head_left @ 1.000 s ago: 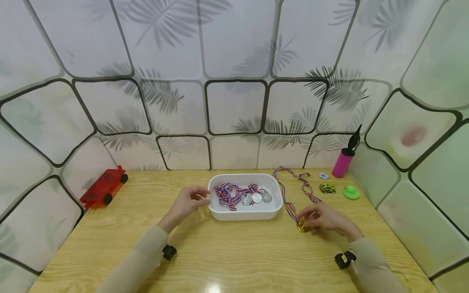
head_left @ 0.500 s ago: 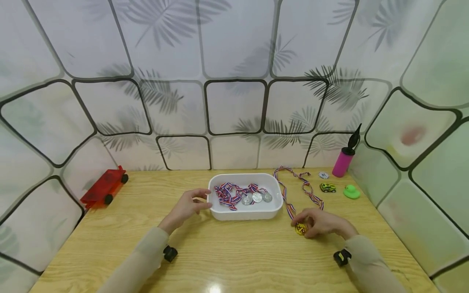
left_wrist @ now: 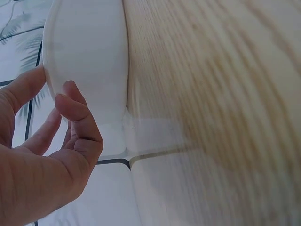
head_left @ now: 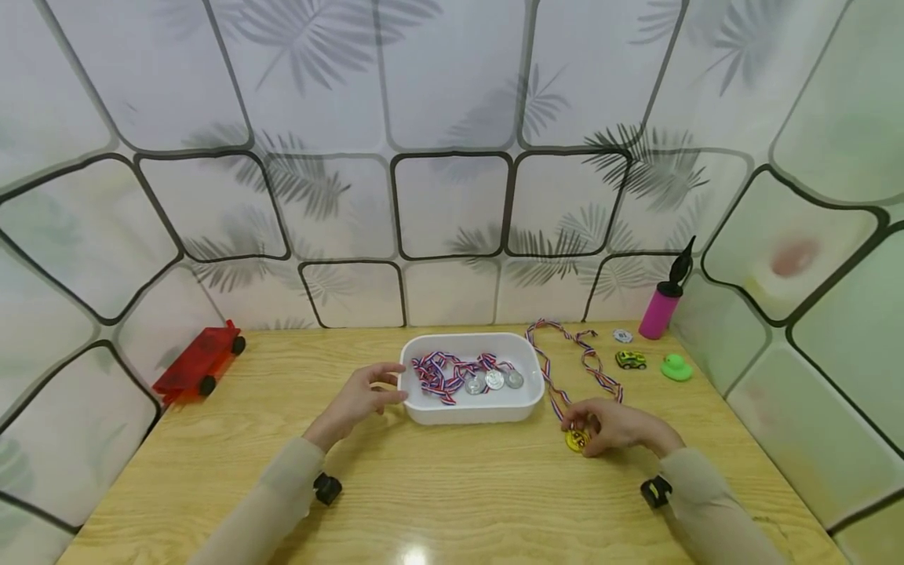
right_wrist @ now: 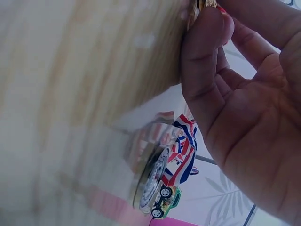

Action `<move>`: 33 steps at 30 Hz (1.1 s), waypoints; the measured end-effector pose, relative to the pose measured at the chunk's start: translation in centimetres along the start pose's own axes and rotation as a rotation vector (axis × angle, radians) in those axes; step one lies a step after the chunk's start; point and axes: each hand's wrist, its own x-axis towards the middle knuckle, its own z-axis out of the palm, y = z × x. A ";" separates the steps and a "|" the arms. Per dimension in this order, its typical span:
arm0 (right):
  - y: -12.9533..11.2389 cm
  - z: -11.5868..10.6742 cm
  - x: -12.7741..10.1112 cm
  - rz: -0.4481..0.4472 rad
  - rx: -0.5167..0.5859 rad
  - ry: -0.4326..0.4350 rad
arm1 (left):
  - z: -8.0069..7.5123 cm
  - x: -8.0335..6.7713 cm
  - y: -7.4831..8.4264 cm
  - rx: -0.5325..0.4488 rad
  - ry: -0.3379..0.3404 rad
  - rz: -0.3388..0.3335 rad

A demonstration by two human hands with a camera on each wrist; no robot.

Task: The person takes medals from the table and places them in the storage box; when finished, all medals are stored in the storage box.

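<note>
My right hand (head_left: 614, 425) pinches a gold medal (head_left: 577, 439) by its edges, flat at the table. In the right wrist view only a sliver of the medal (right_wrist: 207, 4) shows at the fingertips. Its red, white and blue ribbon (head_left: 547, 365) runs back over the table in a loop. A white plastic tray (head_left: 473, 416) stands left of it. Inside lie several silver medals (head_left: 494, 380) and a heap of striped ribbons (head_left: 441, 377). My left hand (head_left: 360, 402) touches the tray's left end with loosely bent fingers, a fingertip against the rim in the left wrist view.
Back right stand a pink and black pump (head_left: 660, 312), a small green toy car (head_left: 631, 360), a green rubber duck (head_left: 676, 367) and a round chip (head_left: 622, 336). A red toy vehicle (head_left: 201, 361) sits far left. Patterned curtain (head_left: 452, 208) encloses the table's back and sides.
My right hand has closed its fingers around the gold medal's edges and shifted it slightly left. The left hand has moved a little closer against the tray's end.
</note>
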 end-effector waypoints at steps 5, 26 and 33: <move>0.1 0.0 0.0 -0.010 0.002 0.013 | 0.0 -0.1 0.2 0.001 0.005 0.002; -0.5 -1.1 -0.2 -0.051 0.322 0.285 | 0.1 -0.2 0.2 -0.033 -0.001 -0.005; -2.1 -2.6 -0.3 -0.146 0.423 0.409 | 0.1 -0.1 0.1 -0.053 -0.008 0.001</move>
